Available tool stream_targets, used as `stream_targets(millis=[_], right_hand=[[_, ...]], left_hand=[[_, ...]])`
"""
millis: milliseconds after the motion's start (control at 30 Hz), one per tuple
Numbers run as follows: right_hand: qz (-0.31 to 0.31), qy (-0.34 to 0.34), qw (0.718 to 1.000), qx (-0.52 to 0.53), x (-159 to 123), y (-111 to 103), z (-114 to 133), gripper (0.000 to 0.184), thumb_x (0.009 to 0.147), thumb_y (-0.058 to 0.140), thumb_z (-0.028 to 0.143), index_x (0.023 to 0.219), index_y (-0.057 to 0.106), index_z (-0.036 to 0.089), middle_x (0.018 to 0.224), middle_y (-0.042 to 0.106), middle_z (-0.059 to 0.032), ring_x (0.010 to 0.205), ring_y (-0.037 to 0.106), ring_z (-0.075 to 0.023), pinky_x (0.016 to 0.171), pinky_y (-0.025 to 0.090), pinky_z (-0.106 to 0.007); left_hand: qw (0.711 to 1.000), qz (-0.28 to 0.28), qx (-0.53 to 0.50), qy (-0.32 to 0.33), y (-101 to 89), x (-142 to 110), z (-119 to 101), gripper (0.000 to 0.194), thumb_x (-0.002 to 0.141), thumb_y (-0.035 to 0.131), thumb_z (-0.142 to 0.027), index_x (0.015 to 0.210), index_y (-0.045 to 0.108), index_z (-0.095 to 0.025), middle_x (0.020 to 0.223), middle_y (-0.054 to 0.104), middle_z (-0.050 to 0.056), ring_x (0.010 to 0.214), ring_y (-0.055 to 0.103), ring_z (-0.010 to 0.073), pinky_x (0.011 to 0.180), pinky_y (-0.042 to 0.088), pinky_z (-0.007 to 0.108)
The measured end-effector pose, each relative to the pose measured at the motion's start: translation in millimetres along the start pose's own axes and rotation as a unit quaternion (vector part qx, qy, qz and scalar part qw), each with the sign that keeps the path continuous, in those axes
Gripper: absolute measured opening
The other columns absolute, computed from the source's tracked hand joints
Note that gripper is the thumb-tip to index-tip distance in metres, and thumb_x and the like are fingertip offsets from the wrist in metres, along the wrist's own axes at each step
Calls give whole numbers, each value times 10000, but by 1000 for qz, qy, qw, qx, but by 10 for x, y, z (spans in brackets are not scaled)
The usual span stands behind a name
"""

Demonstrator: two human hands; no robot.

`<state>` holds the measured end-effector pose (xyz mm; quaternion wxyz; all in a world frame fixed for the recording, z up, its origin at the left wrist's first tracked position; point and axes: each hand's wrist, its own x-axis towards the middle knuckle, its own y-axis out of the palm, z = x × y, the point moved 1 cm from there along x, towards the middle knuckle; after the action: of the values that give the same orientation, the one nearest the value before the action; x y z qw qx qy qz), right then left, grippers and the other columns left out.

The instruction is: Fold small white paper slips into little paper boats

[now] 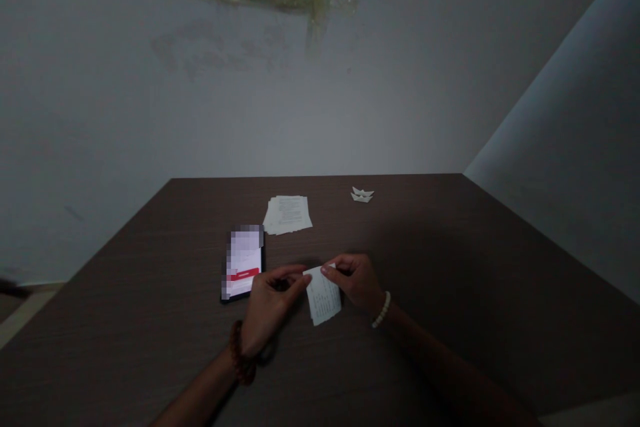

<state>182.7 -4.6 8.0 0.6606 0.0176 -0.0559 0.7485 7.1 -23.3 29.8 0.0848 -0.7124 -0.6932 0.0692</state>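
A small printed sheet of paper (325,300) is held up between my two hands over the table. My left hand (273,303) pinches its upper left corner between thumb and fingers. At the top edge, toward the right, my right hand (355,280) pinches the same sheet. The lower end of the paper hangs free, with lines of print facing me. A phone (245,257) with a lit screen lies just left of my left hand, whose fingers partly cover its lower right corner.
Beyond the phone, a loose stack of printed sheets (289,213) lies on the dark wooden table (175,267). Two small folded paper boats (363,195) sit together near the far edge. A grey wall (320,120) rises behind the table, with another wall at the right.
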Motion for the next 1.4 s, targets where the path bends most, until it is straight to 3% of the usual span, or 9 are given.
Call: stream_targets(millis=[400, 967, 1200, 1400], right_hand=[[-13, -11, 1000, -12, -13, 4, 11, 211, 707, 704, 361, 715, 713, 151, 633, 698, -41, 546, 615, -163, 472, 449, -240], [-12, -13, 1000, -19, -8, 2, 19, 195, 698, 715, 338, 704, 696, 143, 636, 690, -38, 558, 624, -157, 501, 457, -239], [46, 21, 998, 26, -11, 0, 8, 253, 698, 713, 382, 710, 681, 132, 589, 660, -13, 513, 596, -126, 469, 441, -216], [29, 29, 997, 58, 37, -65, 5, 217, 653, 753, 333, 644, 665, 135, 592, 673, -16, 518, 597, -124, 497, 442, -222]], left_hand=[[998, -32, 37, 35, -5, -7, 30, 251, 704, 703, -413, 737, 744, -168, 689, 727, 49, 619, 656, 189, 554, 520, 256], [999, 26, 22, 35, -31, -9, 47, 225, 771, 673, -383, 842, 761, -188, 783, 732, 48, 736, 659, 198, 640, 513, 263], [996, 76, -9, 37, -41, -23, -9, 220, 796, 650, -362, 852, 764, -182, 805, 726, 63, 760, 653, 195, 679, 512, 270], [998, 56, -10, 26, -47, -1, -9, 232, 765, 666, -385, 774, 763, -174, 755, 713, 60, 729, 631, 190, 645, 502, 265]])
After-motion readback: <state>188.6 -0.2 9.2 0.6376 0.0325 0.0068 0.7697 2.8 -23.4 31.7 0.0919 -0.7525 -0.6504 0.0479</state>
